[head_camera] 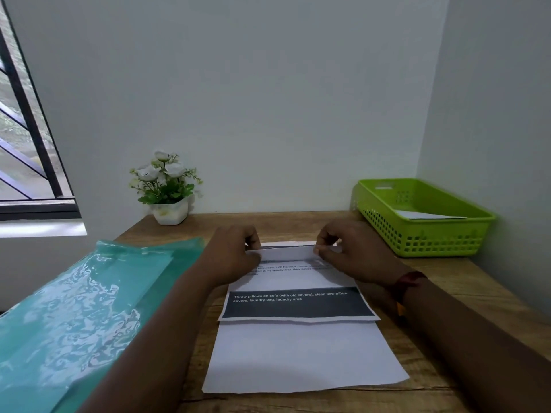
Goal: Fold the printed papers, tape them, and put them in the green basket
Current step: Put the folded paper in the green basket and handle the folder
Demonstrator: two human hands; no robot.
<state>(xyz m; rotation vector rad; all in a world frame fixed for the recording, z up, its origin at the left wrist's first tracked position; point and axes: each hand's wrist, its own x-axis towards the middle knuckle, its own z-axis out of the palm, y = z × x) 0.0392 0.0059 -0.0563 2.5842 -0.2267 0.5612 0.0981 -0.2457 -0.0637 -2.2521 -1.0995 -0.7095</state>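
The printed paper lies on the wooden table, on top of a plain white sheet. The left hand and the right hand each pinch its far edge, which is lifted and bent over. The green basket sits in the far right corner with a white paper inside. A shiny teal folder lies on the left.
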